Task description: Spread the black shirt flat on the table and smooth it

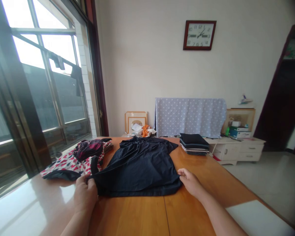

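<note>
L hand (85, 193) & R hand (190, 181) in pinch grip on near hem corners of dark shirt (140, 164), flat on wooden table (142, 216).

Around the wooden table (142, 216)
A heap of red and white clothes (68, 164) lies on the left, a neat stack of folded clothes (194, 143) at the far right. Behind are a big window (39, 82), a wall clock (199, 35), a dotted cloth (190, 117) and a white cabinet (238, 149).
</note>
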`<state>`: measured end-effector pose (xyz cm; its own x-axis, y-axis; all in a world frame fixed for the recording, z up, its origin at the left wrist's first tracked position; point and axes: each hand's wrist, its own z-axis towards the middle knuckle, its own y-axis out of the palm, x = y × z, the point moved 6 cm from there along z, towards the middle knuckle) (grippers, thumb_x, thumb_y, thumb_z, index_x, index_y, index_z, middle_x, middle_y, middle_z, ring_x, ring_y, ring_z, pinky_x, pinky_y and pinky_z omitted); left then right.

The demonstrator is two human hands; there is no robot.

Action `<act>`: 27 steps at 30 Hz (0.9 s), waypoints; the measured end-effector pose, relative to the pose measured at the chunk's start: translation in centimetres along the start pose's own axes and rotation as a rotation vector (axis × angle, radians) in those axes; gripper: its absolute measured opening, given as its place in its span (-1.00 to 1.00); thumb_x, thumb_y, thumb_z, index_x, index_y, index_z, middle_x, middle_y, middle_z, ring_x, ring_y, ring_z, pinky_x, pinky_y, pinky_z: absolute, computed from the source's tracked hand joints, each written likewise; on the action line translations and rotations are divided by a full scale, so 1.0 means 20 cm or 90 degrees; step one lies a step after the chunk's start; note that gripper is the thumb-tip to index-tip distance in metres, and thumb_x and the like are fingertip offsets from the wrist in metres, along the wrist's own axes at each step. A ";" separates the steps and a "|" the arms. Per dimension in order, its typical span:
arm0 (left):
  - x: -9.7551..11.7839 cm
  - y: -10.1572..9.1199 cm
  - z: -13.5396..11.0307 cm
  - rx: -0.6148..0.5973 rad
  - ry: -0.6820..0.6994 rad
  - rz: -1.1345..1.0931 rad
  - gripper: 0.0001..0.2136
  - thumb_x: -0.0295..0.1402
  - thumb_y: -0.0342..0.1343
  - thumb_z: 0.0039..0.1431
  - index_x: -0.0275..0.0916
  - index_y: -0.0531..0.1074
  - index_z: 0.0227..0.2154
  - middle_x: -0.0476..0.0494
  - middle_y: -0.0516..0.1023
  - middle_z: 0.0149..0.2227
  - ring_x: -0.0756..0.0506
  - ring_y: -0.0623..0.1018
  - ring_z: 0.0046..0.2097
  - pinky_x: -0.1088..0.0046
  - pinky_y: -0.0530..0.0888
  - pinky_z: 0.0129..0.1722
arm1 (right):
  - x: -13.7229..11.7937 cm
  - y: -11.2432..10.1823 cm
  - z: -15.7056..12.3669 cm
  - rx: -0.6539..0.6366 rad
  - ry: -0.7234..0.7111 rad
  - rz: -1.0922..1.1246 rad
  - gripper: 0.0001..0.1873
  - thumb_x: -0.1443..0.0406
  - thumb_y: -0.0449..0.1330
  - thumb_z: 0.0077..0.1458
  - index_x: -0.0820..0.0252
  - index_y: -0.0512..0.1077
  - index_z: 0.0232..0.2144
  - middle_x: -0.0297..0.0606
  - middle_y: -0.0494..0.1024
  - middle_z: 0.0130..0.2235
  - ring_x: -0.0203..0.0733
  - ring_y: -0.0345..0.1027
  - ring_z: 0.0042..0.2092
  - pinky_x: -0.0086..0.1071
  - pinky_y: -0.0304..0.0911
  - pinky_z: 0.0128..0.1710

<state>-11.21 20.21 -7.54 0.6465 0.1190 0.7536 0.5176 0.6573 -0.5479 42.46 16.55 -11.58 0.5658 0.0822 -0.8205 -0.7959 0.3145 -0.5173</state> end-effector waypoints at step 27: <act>0.08 -0.26 -0.11 -0.028 0.019 -0.045 -0.69 -0.23 -0.02 0.20 -0.21 0.46 -0.08 -0.19 0.58 -0.28 -0.22 0.56 -0.23 0.29 0.45 -0.21 | -0.09 -0.45 -0.13 0.183 0.105 -0.048 -0.79 0.23 0.15 -0.14 0.09 0.46 -0.36 -0.28 0.59 -0.42 -0.06 0.49 -0.30 -0.31 0.30 -0.27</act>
<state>-11.64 15.36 -4.33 0.6239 0.0509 0.7799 0.5856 0.6304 -0.5096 48.04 11.04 -6.13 0.5602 -0.0980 -0.8225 -0.6462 0.5695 -0.5080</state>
